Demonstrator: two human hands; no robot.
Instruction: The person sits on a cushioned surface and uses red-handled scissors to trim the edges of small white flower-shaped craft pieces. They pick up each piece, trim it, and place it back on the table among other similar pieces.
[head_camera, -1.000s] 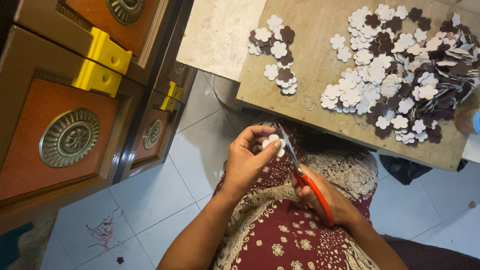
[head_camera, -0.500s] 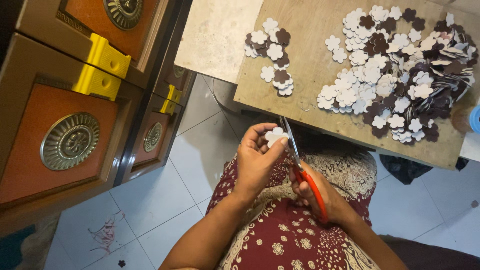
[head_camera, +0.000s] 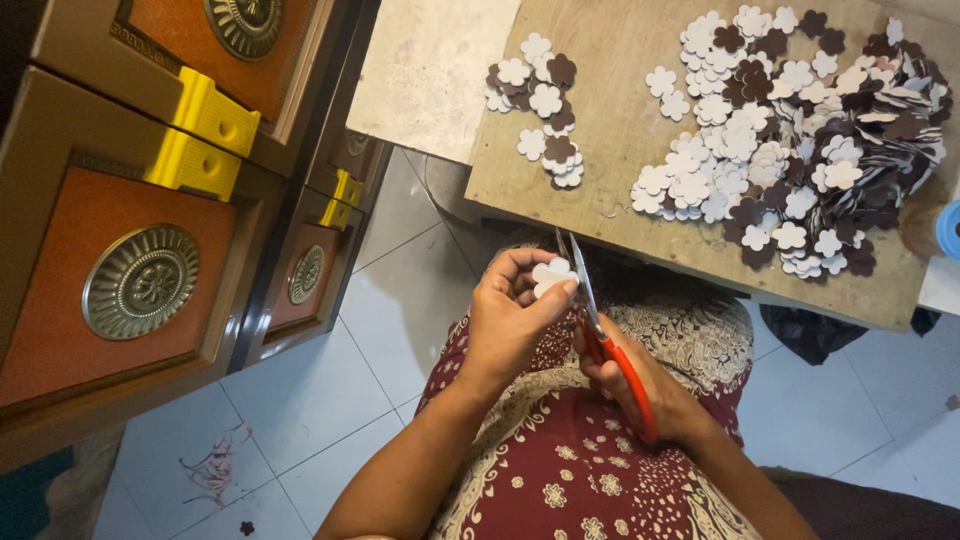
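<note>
The right hand (head_camera: 650, 385) is closed around the orange handles of the scissors (head_camera: 600, 330). Their blades run toward 11 o'clock, and the tips are just beside the small white flower piece (head_camera: 552, 273). The left hand (head_camera: 515, 320) pinches this piece between the fingers, at 10 o'clock from the right hand. Farther, at 1 o'clock, many cut flowers (head_camera: 780, 140) lie on the table (head_camera: 620, 120).

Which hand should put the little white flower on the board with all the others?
Probably the left hand: it already pinches the white flower piece just below the wooden board. The right hand is busy gripping the orange-handled scissors.
</note>
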